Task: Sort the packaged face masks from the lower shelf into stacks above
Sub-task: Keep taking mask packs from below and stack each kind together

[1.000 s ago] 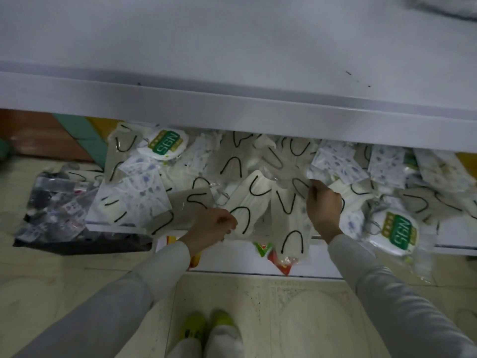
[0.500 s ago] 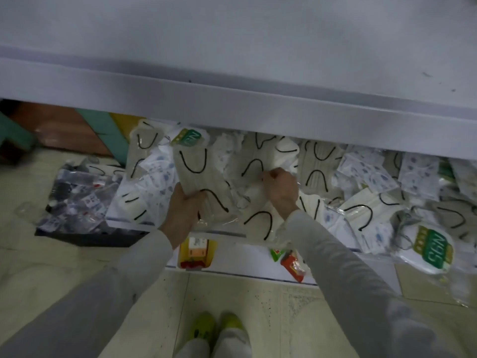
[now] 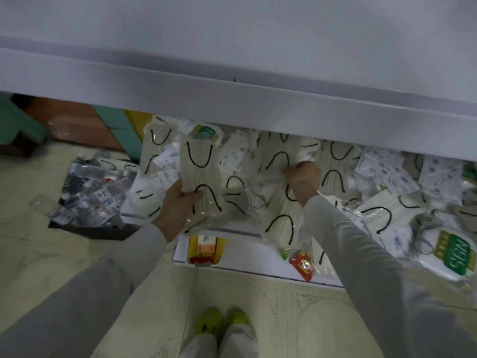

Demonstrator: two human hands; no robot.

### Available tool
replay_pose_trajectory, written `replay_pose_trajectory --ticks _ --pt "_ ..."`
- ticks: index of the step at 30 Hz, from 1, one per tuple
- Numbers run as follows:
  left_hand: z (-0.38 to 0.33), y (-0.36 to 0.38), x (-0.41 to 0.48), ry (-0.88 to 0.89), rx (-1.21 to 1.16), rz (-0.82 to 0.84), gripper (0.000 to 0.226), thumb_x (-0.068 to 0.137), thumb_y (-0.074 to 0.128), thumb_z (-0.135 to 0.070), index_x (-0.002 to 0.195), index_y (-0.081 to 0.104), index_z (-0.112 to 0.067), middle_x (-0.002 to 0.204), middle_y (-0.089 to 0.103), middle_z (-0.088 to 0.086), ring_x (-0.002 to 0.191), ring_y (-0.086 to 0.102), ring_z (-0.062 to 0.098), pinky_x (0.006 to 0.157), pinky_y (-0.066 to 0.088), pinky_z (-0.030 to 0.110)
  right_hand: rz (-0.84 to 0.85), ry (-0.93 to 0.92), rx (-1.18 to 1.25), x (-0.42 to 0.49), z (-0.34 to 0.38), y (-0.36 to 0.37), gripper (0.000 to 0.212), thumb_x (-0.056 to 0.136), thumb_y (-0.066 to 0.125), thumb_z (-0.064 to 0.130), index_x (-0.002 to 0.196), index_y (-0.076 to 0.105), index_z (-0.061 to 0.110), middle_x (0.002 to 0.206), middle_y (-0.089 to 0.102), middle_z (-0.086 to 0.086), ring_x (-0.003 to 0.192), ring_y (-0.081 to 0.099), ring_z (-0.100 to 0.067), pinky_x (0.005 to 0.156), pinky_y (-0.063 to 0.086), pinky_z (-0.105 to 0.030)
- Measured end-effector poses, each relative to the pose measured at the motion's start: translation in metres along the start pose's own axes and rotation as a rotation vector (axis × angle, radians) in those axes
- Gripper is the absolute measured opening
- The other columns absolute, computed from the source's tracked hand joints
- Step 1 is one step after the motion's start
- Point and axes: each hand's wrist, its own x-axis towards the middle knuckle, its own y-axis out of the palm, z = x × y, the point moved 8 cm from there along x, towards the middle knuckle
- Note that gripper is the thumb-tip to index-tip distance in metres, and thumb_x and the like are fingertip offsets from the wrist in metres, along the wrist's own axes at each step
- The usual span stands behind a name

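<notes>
Packs are gathered.
Tall pack [image 3: 200, 174] is held in left grip [image 3: 178, 204]; next pack [image 3: 277, 158], to the right, is pinched by right grip [image 3: 303, 180].

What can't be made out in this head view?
Head view, the only one:
- Lower shelf's back: hidden under the upper shelf.
- Right hand's grip: motion-blurred, buried among masks.
- Number of packs in left hand: they overlap.
- N95 pack: cut off by right edge.
</notes>
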Motion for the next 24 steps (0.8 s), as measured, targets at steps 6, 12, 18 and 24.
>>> replay_pose_trajectory --ticks 6,12,18,24 --pt "0.004 0.024 0.001 -0.019 -0.001 0.041 0.027 0.087 0.056 0.004 0.099 0.061 -0.02 0.091 0.066 0.0 0.083 0.062 0.018 0.078 0.051 0.038 0.018 0.1 0.024 -0.003 -0.012 -0.022 0.021 0.077 0.069 0.02 0.063 0.059 0.009 0.071 0.059 -0.007 0.076 0.06 -0.022 0.065 0.042 -0.024" --pt "0.009 0.04 -0.002 -0.083 -0.106 0.062 0.03 0.089 0.051 0.005 0.101 0.059 -0.022 0.098 0.064 0.002 0.093 0.062 0.023 0.083 0.052 0.04 0.081 0.098 0.182 -0.01 -0.016 -0.012 0.026 0.085 0.063 0.023 0.068 0.065 0.003 0.083 0.067 -0.019 0.08 0.063 -0.03 0.068 0.047 -0.033" --pt "0.006 0.032 -0.004 -0.082 -0.113 0.04 0.034 0.09 0.05 0.005 0.116 0.055 -0.016 0.095 0.064 0.0 0.086 0.062 0.017 0.071 0.055 0.033 0.101 -0.001 -0.033 -0.023 0.004 0.015 0.024 0.087 0.056 0.028 0.074 0.063 0.01 0.087 0.063 -0.009 0.091 0.063 -0.028 0.068 0.042 -0.026" --pt "0.001 0.019 -0.003 -0.078 -0.146 0.027 0.033 0.09 0.049 0.006 0.113 0.055 -0.016 0.093 0.063 -0.001 0.081 0.061 0.014 0.055 0.056 0.022 0.078 0.058 -0.02 -0.019 0.009 0.027 0.028 0.085 0.058 0.018 0.106 0.065 0.0 0.108 0.065 -0.016 0.101 0.062 -0.032 0.07 0.042 -0.025"
